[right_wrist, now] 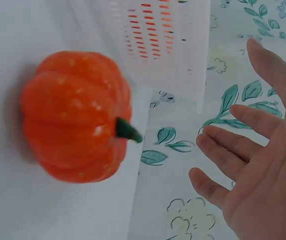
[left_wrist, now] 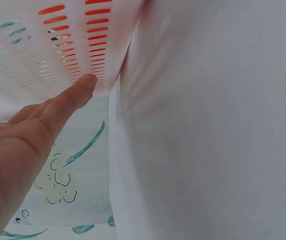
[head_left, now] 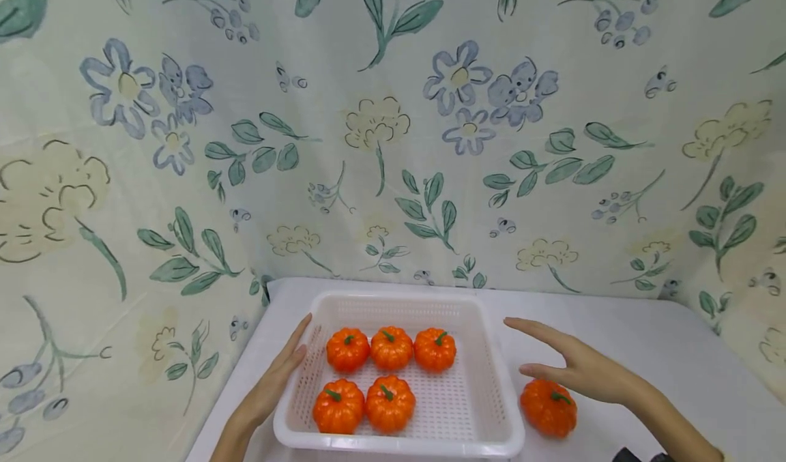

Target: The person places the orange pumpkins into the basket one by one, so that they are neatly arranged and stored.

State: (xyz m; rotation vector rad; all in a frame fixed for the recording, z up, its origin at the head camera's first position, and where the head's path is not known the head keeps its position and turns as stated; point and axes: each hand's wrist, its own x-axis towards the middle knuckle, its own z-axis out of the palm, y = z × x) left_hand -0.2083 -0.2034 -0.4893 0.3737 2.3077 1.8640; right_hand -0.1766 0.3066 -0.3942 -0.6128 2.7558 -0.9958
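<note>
A white plastic basket (head_left: 399,443) with slotted walls stands on the white-covered table. Inside it are small orange pumpkins (head_left: 348,350) with green stems, three in the back row and two in front on the left. My left hand (head_left: 273,383) lies along the basket's left side with fingers extended; in the left wrist view a fingertip (left_wrist: 89,82) is at the slotted wall. To the right of the basket, another orange pumpkin (head_left: 546,411) sits on the table. Just above and behind it hovers my right hand (head_left: 574,363), fingers spread and holding nothing.
White cloth covers the table (head_left: 614,339), whose left edge runs close beside my left hand. A floral-patterned curtain (head_left: 393,141) hangs behind the table and along both sides. A dark object (head_left: 626,455) shows at the bottom edge near my right wrist.
</note>
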